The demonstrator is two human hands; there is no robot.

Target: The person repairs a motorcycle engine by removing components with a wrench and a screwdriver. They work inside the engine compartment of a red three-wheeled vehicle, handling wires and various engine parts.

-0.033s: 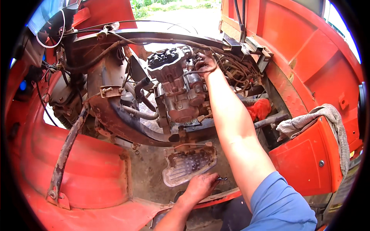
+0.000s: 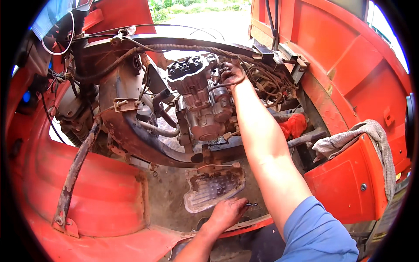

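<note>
My right arm reaches forward to the engine, whose top is open and shows dark metal parts inside. My right hand is at the engine's upper right side, beside a curved hose. Its fingers are bent inward among the parts, and what they touch is partly hidden. Low in the middle, my left hand is closed, with the shiny end of a small metal tool sticking out past the fingers. Just beyond that hand, a dirty translucent tray with dark grime lies on the floor.
A dark curved frame tube runs left of the engine. Bundled wires and a red cloth are on its right. A grey towel hangs over a red box. A rusty strut stands at the left.
</note>
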